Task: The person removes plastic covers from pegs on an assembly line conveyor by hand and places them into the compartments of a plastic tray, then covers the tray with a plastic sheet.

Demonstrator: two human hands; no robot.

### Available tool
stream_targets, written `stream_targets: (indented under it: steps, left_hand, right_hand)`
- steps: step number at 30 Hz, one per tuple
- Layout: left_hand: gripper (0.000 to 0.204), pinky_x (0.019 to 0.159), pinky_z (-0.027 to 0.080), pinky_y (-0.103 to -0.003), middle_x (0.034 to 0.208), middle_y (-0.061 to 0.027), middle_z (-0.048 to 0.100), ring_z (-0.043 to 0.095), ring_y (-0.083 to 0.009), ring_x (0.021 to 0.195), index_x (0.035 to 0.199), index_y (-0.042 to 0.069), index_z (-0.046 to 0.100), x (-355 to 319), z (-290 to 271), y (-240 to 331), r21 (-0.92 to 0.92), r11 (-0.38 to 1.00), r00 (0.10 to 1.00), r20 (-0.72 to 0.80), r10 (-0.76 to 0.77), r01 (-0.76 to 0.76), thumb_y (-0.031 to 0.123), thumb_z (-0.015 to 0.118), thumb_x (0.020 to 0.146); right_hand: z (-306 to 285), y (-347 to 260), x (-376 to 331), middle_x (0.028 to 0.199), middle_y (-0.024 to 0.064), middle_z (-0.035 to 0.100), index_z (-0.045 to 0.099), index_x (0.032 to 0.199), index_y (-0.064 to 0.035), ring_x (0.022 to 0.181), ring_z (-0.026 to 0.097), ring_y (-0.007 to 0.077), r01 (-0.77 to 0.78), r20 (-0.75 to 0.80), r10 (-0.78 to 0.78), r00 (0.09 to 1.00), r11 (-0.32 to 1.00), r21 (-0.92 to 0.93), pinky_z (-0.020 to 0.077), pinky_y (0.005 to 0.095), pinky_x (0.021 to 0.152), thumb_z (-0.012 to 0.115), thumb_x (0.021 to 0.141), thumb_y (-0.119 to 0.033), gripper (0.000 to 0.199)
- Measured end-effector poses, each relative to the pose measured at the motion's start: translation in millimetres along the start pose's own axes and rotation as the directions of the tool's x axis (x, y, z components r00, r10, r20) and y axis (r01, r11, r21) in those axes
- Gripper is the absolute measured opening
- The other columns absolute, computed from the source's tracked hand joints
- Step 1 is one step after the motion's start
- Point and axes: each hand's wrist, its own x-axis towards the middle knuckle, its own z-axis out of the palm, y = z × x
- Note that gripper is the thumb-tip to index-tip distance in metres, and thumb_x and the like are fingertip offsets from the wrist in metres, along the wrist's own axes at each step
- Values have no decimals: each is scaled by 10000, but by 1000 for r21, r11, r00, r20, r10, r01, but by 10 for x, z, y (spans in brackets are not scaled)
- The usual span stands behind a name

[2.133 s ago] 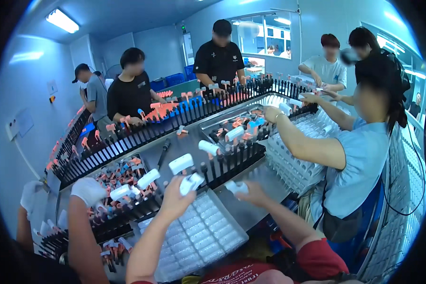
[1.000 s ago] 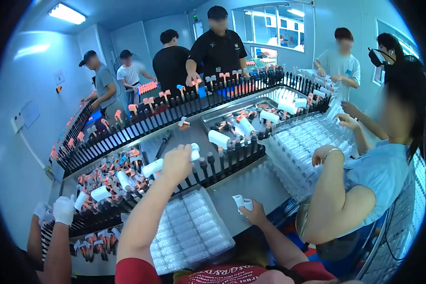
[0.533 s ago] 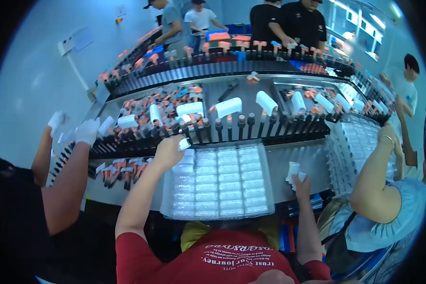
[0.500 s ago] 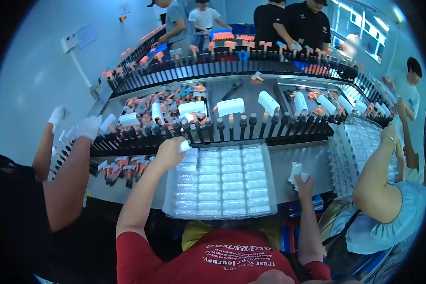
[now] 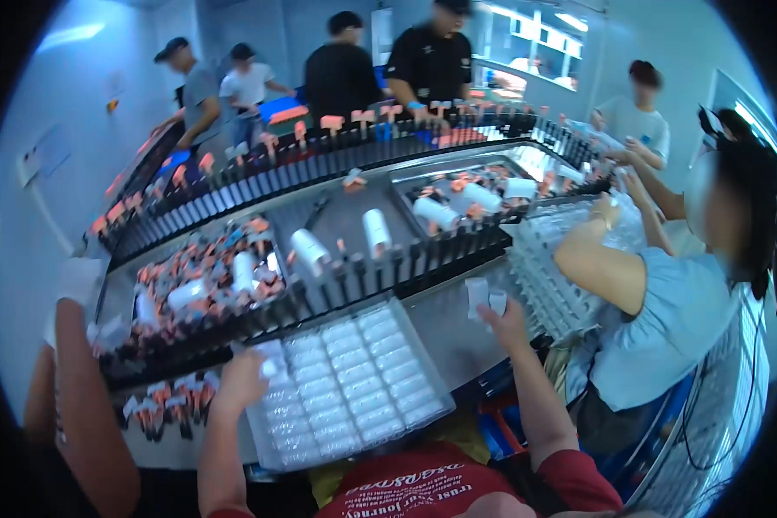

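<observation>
While the right hand (image 5: 502,318) still grips white pieces (image 5: 485,298), the left hand (image 5: 240,380) has dropped to the tray (image 5: 354,388), pinching a white piece

Factory packing line, indoor hall.
Workers are standing along both sides of a long metal worktop (image 5: 440,324); black slotted racks (image 5: 388,268) are carrying white tubes (image 5: 375,231) and orange-capped parts (image 5: 207,259); clear blister trays (image 5: 354,380) are lying alongside.
</observation>
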Motion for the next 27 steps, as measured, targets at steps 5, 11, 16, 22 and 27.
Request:
stream_targets:
  steps: [5, 11, 16, 22, 27]
  left_hand:
    - [344, 853, 495, -434, 1037, -173, 614, 593, -364, 990, 1002, 39, 654, -58, 11, 140, -2, 1000, 1000, -19, -14, 14, 99, 665, 664]
    - [364, 867, 479, -435, 1029, -150, 610, 565, -352, 1024, 989, 37, 646, -18, 66, 204, -45, 999, 996, -86, -7, 3, 151, 737, 655]
    - [364, 873, 472, -427, 1028, -145, 611, 560, -354, 1020, 979, 34, 657, -174, 167, 100, -100, 994, 990, -131, -59, 46, 135, 749, 641]
    - [358, 870, 467, -417, 1020, -137, 609, 541, -342, 1036, 961, 32, 661, -176, 197, 91, -145, 989, 979, -200, -51, 22, 126, 758, 629]
    - [351, 862, 471, -412, 1005, -135, 607, 542, -341, 1022, 957, 30, 661, -126, 159, 131, -171, 985, 976, -216, -29, -9, 108, 748, 626]
  right_hand:
    - [-357, -612, 596, 858, 90, 672, 613, 1011, 17, 746, 634, 152, 220, -344, -186, 920, 974, 62, 501, 314, 673, 708, 807, -168, 292]
    - [-410, -544, 1540, 890, 182, 667, 593, 1055, 26, 822, 655, 289, 149, -566, -152, 810, 987, -51, 494, 382, 741, 710, 768, -341, 480]
    - [-310, -718, 1859, 910, 216, 661, 571, 1051, 46, 847, 650, 361, 162, -679, -216, 701, 976, -143, 486, 426, 768, 704, 753, -360, 521]
    - [-455, -601, 2112, 981, 291, 635, 559, 1073, 57, 947, 615, 430, -44, -621, -225, 751, 921, -386, 474, 473, 824, 686, 753, -396, 569]
    - [-379, -852, 2131, 973, 257, 658, 582, 1137, 15, 929, 644, 373, -144, -332, -46, 942, 838, -526, 501, 428, 793, 703, 682, -468, 675]
